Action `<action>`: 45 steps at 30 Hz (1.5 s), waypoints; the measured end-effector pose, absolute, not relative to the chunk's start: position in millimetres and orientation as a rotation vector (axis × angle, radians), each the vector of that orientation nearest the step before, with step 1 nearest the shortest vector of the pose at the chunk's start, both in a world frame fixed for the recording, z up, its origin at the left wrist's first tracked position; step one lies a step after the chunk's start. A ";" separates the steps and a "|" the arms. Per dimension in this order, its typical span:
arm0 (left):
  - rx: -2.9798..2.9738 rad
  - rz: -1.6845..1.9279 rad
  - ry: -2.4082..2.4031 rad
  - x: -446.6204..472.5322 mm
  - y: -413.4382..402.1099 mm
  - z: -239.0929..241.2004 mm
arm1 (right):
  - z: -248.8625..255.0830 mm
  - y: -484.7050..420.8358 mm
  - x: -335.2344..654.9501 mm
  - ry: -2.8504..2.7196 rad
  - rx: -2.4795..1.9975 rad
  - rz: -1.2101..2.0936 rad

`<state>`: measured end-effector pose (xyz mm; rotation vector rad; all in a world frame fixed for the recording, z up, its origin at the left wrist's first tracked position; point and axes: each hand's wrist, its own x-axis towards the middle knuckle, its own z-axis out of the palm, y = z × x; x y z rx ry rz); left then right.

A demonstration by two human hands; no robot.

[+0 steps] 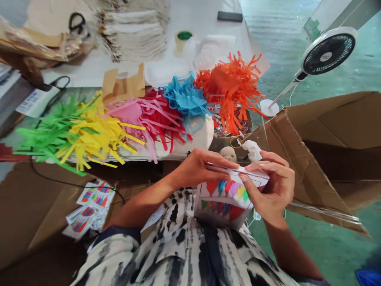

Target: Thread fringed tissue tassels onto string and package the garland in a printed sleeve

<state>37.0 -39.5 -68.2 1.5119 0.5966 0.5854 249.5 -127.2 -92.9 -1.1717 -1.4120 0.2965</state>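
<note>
Both hands hold a small white packet (228, 198) printed with coloured bunting flags, over my lap. My left hand (200, 167) grips its top left edge with fingers curled over the folded flap. My right hand (273, 183) wraps round its right side, thumb and fingers pinching the flap. Just beyond them lie piles of shredded paper strips: green (49, 135), yellow (95, 135), pink and red (151, 117), blue (186, 99) and orange (230, 85).
A large open cardboard box (333, 151) stands at the right. A white fan (326, 51) sits on the green floor. Printed flag cards (89, 208) lie on cardboard at the left. Folded cloth stacks (133, 31), scissors (76, 22) and a tape roll (183, 39) are on the table behind.
</note>
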 end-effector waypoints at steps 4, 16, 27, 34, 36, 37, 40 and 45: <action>1.545 0.592 0.589 37.9 -41.0 -65.5 | -73.5 -128.1 257.0 -1.383 -1.149 0.444; 1.421 0.574 0.677 37.8 -45.0 -55.9 | -44.3 -132.9 264.4 -1.605 -1.239 0.718; 1.396 0.559 0.666 41.2 -39.3 -62.6 | -55.1 -122.4 264.1 -1.701 -1.310 0.507; 1.406 0.560 0.674 41.8 -38.5 -63.3 | -62.9 -120.8 261.2 -1.774 -1.321 0.235; 1.403 0.560 0.666 41.8 -38.7 -63.1 | -64.2 -121.5 261.2 -1.793 -1.321 0.189; 1.398 0.559 0.663 41.8 -38.9 -62.9 | -64.6 -121.8 261.2 -1.803 -1.321 0.172; 1.378 0.553 0.659 41.5 -39.8 -62.1 | -65.2 -122.1 260.8 -1.816 -1.330 0.135; 1.404 0.564 0.669 40.0 -41.2 -63.7 | -67.2 -121.7 257.9 -1.679 -1.387 0.253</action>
